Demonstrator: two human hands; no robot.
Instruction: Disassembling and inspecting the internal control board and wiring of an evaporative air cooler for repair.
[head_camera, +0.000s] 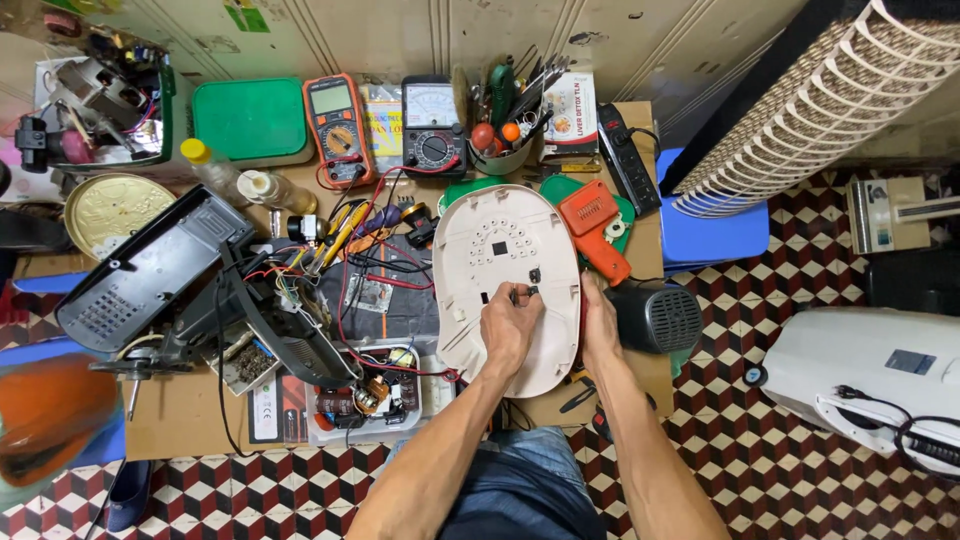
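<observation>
A cream oval plastic cover (505, 250) lies on the workbench in front of me, its inside face with small holes and dark slots turned up. My left hand (510, 320) rests on its lower middle, fingers pinched around a small dark part (522, 293) at a slot. My right hand (598, 325) grips the cover's right edge, thumb on top. Just right of that hand sits a black motor housing (655, 315).
An orange glue gun (595, 230) lies by the cover's upper right. Two multimeters (335, 125) with red and black leads stand behind. A black fan casing (150, 270) and opened circuit parts (365, 390) fill the left. A white appliance (870, 375) sits on the chequered floor.
</observation>
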